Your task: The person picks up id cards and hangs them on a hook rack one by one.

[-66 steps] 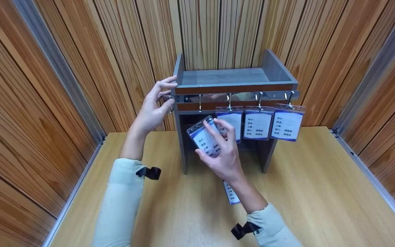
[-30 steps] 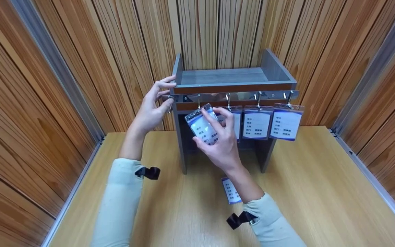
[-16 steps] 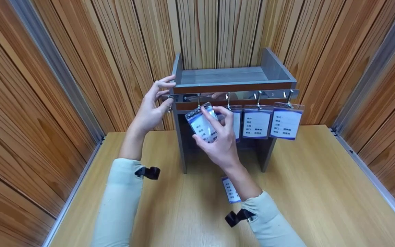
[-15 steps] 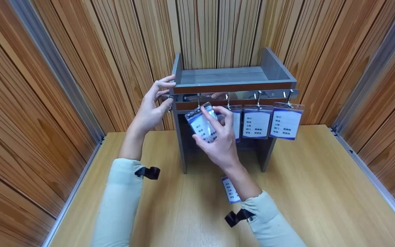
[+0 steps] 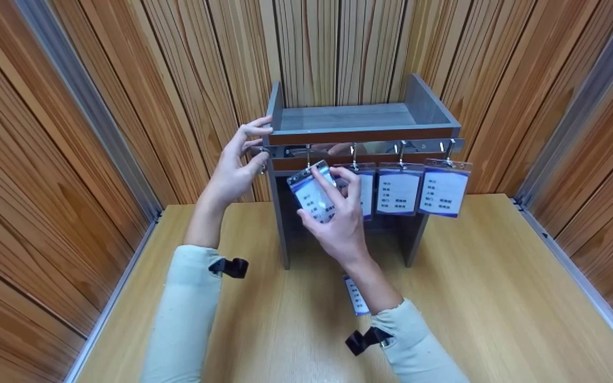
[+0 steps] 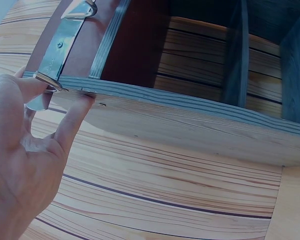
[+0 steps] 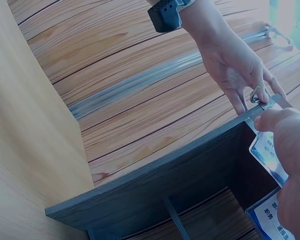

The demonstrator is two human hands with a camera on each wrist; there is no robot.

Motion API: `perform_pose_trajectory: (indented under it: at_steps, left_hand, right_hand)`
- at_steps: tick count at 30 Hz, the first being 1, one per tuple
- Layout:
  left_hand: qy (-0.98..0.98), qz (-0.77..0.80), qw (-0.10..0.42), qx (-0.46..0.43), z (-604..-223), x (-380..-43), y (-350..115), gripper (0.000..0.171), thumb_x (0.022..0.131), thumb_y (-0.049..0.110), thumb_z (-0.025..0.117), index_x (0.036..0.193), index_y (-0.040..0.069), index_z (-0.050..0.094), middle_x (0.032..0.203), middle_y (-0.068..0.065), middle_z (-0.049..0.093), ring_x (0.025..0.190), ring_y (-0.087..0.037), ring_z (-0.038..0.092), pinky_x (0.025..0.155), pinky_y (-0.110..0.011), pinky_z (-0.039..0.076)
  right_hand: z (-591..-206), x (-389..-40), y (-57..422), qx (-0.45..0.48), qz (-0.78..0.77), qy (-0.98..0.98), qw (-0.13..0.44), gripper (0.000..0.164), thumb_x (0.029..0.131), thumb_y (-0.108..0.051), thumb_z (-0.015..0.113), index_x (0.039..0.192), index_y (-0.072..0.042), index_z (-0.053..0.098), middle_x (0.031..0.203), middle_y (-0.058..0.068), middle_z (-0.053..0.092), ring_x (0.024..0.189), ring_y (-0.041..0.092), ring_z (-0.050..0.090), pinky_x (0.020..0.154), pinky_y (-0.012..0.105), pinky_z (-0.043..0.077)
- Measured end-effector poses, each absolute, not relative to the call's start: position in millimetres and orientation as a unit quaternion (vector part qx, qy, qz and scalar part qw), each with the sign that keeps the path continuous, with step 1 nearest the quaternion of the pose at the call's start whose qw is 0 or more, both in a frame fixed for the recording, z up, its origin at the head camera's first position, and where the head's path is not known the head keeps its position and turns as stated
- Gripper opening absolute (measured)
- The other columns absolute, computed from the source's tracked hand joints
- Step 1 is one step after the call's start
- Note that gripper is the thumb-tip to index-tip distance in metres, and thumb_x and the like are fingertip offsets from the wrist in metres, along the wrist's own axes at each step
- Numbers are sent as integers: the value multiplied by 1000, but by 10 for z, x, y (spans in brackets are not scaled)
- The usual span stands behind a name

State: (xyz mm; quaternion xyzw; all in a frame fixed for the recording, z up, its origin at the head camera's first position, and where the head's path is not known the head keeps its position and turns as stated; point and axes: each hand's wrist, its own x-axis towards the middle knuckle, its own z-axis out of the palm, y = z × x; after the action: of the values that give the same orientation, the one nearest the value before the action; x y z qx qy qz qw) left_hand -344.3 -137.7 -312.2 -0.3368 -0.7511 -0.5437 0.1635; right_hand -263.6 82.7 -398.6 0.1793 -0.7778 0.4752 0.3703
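My right hand (image 5: 342,223) pinches a clear plastic ID badge holder (image 5: 312,199) with a blue-bordered white card. The badge tilts, its slotted top edge at the tip of a metal hook (image 5: 309,154); whether the hook passes through the slot I cannot tell. In the right wrist view, part of this badge (image 7: 266,150) shows past the thumb. At the left end of the metal hook rail (image 5: 333,149), my left hand (image 5: 236,173) grips the rail's end, its upper fingers touching the grey shelf's (image 5: 346,119) side. Its thumb lies by the end hook (image 6: 49,81).
Two badges (image 5: 399,191) hang fully visible from the right-hand hooks; a third badge (image 5: 366,194) beside them is partly behind my right hand. Another badge (image 5: 357,298) lies on the wooden table (image 5: 498,298), partly under my right forearm. Wood-panelled walls (image 5: 125,106) enclose the table.
My right hand has lifted the badge slightly up and left to the hook's tip; over the last half second it has barely moved. The left hand stays in place on the rail's end.
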Motion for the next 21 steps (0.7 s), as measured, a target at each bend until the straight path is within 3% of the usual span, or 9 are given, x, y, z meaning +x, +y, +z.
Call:
perform_pose_trajectory:
  at_steps: [21]
  left_hand:
    - [-757,-544,159,-325,-3112,-3419,-1373,37,111,-6,54,147,3,58,179,-8,48,166,-29,45,140,-58,35]
  right_hand:
    - [-3981,-2611,747,158,494,-777,358,75,90,-18,95,159,-12,65,161,21,42,142,37,50,112,48,55]
